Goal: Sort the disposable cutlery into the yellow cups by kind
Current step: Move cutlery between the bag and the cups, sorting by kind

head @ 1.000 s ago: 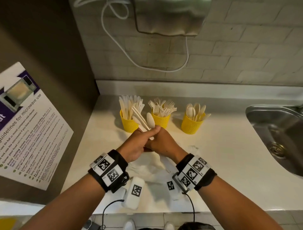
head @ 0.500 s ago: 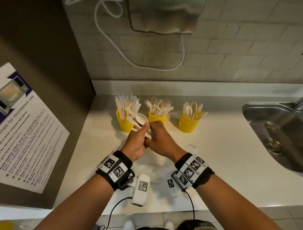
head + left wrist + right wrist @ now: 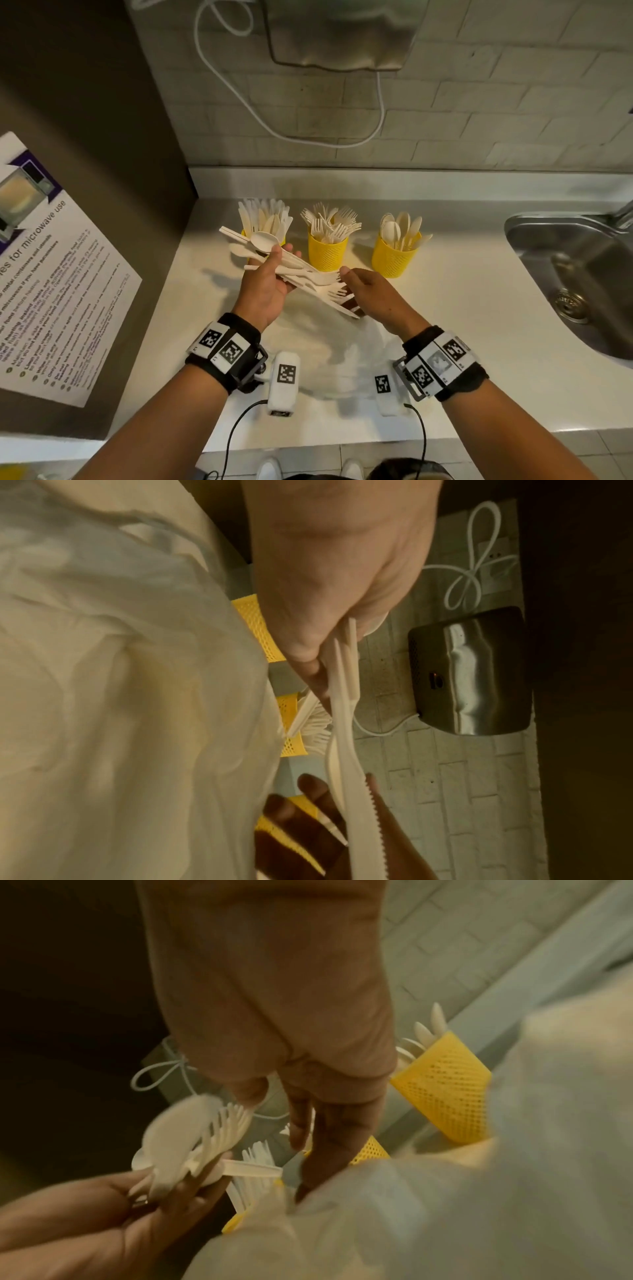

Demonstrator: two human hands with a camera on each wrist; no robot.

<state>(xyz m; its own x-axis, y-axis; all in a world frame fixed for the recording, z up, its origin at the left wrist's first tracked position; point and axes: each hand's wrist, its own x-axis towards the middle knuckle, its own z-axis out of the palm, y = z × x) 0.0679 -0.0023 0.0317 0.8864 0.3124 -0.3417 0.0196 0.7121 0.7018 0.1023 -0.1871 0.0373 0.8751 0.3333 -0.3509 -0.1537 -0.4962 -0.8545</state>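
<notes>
Left hand [image 3: 265, 291] is gripping a mixed cutlery bunch [image 3: 301, 277]; right hand [image 3: 373, 298] sits loose and empty at its tips, cups [image 3: 327, 251] behind.

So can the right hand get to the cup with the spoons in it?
Probably yes. The right hand is open beside the mixed cutlery bundle that the left hand grips, and the spoon cup stands just beyond it with bare counter between.
</notes>
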